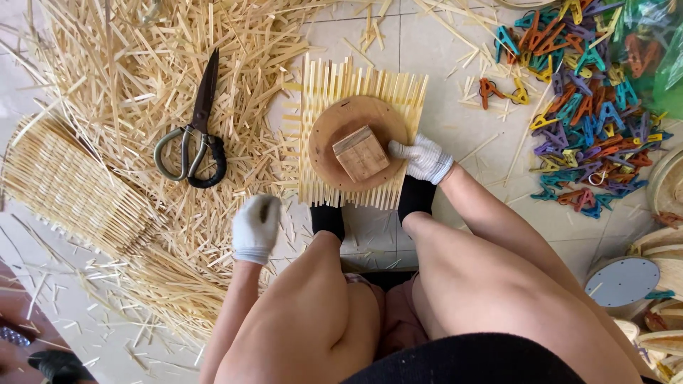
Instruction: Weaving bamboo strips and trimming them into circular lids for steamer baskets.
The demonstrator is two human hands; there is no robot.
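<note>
On tiled floor, betw. person's feet: flat woven mat of pale bamboo strips (363, 142), round wooden disc (356, 139) w/ small wooden block (361, 152) on top. White-gloved right hand (423, 158) presses disc edge, fingers loosely bent; left gloved hand (256, 227) curled, empty, near black-handled scissors (193, 135).

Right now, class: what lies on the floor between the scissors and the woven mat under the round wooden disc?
In the head view, loose bamboo strips litter the floor between the scissors and the woven mat; nothing else lies there.
</note>
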